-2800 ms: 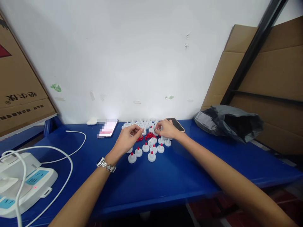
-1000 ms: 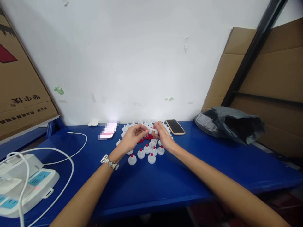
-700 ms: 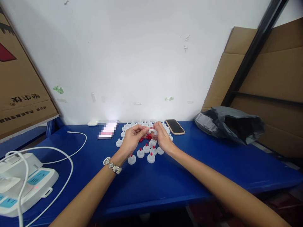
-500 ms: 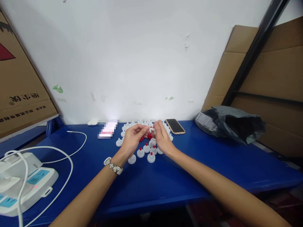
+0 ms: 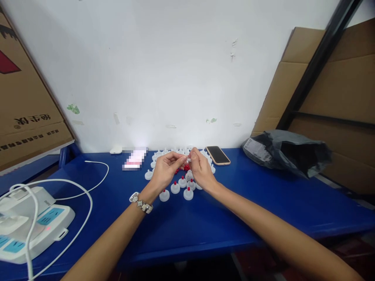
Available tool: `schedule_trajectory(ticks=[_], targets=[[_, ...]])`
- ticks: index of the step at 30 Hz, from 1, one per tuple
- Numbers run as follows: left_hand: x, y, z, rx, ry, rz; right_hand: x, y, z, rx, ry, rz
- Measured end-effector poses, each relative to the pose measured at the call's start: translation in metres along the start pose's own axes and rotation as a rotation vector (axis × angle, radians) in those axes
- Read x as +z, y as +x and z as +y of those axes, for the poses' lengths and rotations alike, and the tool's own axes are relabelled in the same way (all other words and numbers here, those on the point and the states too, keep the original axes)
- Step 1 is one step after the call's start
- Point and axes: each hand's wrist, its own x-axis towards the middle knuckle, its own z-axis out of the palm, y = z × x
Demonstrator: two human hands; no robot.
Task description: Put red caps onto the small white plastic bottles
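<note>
My left hand (image 5: 166, 168) and my right hand (image 5: 201, 168) meet fingertip to fingertip over the table. The right fingers are closed around a small white nozzle cap (image 5: 189, 159), of which only a bit of the spout shows. At that spout the left thumb and forefinger pinch together; what is between them is hidden. Below the hands stand several translucent white nozzle caps with red tips (image 5: 188, 194). A heap of small red tip caps (image 5: 185, 168) lies partly hidden behind the fingers. More white nozzle caps without red tips (image 5: 149, 174) stand around and behind.
A phone (image 5: 218, 155) lies right of the caps, a grey plastic bag (image 5: 281, 152) farther right. On the left are a power strip (image 5: 43, 230) with white cables, a white case (image 5: 116, 150) and a blurred-out item (image 5: 135, 159). Cardboard (image 5: 26, 97) flanks the blue table (image 5: 187, 230).
The fingertips have drawn closer together, and less of the white spout shows between them. The whole view has shifted slightly.
</note>
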Motion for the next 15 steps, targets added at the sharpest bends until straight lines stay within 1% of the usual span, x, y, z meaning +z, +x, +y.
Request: schedule_trajectory(ticks=[4, 7, 10, 12, 13, 15], targets=[[0.003, -0.001, 0.001, -0.017, -0.061, -0.021, -0.001, 0.002, -0.001, -0.01, 0.022, -0.011], [-0.001, 0.003, 0.005, -0.013, -0.016, -0.049, -0.008, 0.007, 0.002, -0.022, 0.06, -0.052], [-0.01, 0.008, 0.008, 0.001, 0.084, -0.044, -0.016, 0.014, 0.006, 0.013, 0.144, -0.224], [-0.019, 0.01, 0.009, 0.002, 0.163, -0.075, -0.02, 0.016, 0.009, 0.022, 0.146, -0.341], [-0.024, 0.01, 0.009, 0.007, 0.211, -0.101, -0.022, 0.017, 0.01, 0.018, 0.113, -0.377], [-0.033, 0.01, 0.01, 0.041, 0.338, -0.16, -0.024, 0.018, 0.012, 0.003, 0.01, -0.378]])
